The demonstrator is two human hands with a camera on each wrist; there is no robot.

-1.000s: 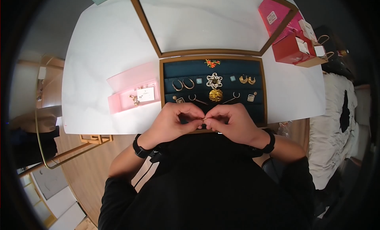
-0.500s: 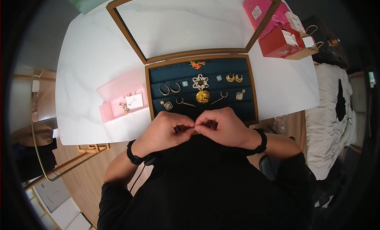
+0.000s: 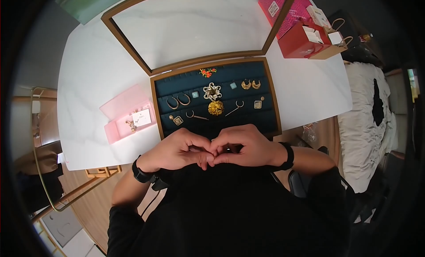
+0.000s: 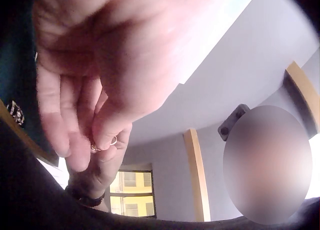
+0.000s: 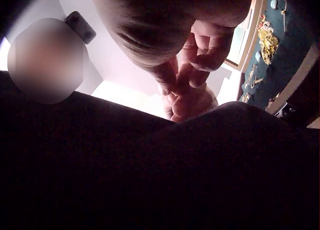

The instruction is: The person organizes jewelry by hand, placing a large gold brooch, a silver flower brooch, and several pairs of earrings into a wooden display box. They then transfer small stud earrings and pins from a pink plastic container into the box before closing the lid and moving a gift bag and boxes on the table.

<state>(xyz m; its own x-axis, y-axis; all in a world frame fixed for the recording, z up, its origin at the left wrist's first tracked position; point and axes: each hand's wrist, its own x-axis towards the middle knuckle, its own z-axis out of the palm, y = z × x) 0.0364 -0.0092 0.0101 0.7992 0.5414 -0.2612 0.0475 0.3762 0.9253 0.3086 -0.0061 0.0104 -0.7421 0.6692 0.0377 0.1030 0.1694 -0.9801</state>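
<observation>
Both hands meet fingertip to fingertip just off the front edge of the jewelry case. A small gold ring-like piece shows in the left wrist view, pinched between thumb and fingers of the left hand. The right hand has its thumb and index finger pinched at the same spot; the fingers hide most of the piece. In the case's dark green rows lie a gold round brooch, a silver flower brooch, hoop earrings and several other pieces.
The glass lid stands raised behind the case. A pink box with a white card is at the left on the white table. At the back right are a red bag and a pink patterned box.
The case and table have shifted left in the head view as the view turned. Both hands have drawn slightly toward the body and stay joined at the fingertips.
</observation>
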